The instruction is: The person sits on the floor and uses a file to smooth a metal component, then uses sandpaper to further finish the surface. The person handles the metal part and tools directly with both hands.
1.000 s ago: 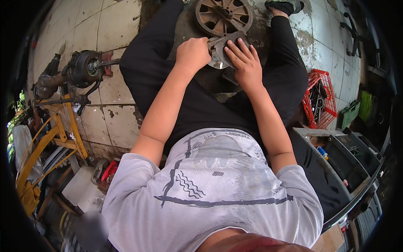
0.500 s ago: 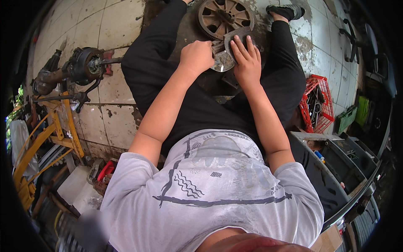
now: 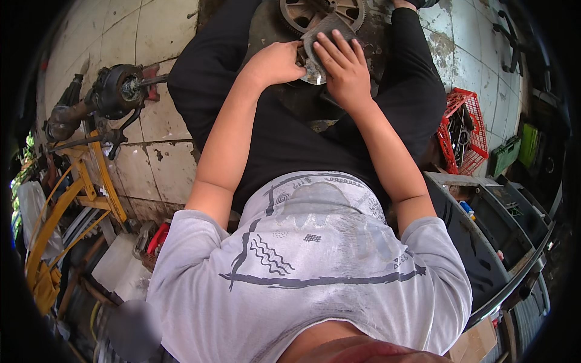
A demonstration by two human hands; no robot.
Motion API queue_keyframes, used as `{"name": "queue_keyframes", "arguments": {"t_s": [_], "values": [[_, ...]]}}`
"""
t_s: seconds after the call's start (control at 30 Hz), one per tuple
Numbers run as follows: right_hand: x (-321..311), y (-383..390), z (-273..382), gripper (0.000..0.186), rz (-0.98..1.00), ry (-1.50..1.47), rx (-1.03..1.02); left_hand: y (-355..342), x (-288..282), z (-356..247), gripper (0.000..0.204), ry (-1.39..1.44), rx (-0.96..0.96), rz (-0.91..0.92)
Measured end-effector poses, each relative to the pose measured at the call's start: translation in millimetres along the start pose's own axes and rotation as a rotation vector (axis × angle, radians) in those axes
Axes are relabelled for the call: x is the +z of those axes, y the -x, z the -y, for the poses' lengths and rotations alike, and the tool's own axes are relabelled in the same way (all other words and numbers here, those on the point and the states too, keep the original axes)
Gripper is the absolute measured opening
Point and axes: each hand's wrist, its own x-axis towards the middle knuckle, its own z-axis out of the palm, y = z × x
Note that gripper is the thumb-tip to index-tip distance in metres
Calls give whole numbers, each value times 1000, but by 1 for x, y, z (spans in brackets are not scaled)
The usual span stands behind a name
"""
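Between my knees, my left hand (image 3: 275,63) is closed around the side of a metal part with a shiny round face (image 3: 315,77). Much of this part is hidden under both hands. My right hand (image 3: 344,71) lies flat with its fingers stretched over a bent grey sheet (image 3: 330,25) that looks like sandpaper, pressing it against the part. Just beyond, a rusty toothed wheel (image 3: 290,17) with spokes lies on the floor, its far side cut off by the upper edge.
A greasy axle-like assembly (image 3: 115,91) rests by a yellow metal frame (image 3: 100,181) at left. To the right are a red plastic basket (image 3: 446,130) of tools, a green case (image 3: 505,155) and an open grey metal toolbox (image 3: 466,236). Worn tiles (image 3: 163,115) cover the floor.
The view has shifted, so the toothed wheel and both hands sit higher in the picture. My right hand and the grey sheet have slid slightly left, closer to my left hand.
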Motion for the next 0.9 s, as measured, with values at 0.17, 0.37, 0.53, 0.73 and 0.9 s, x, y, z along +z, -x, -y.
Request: {"name": "queue_keyframes", "arguments": {"t_s": [0.17,0.37,0.53,0.73,0.9], "values": [[1,0,-7,59,-10,82,102,-4,5,-3,55,-14,-29,142],[-1,3,-8,60,7,40,12,0,-5,-4,55,59,11,148],[-5,4,5,57,50,-55,-117,-3,-12,-8,68,119,-36,140],[-5,5,0,57,37,-27,-22,-2,-11,-9,62,91,-58,184],[-4,-3,-8,55,-5,65,141,0,0,-7,61,71,-24,86]]}}
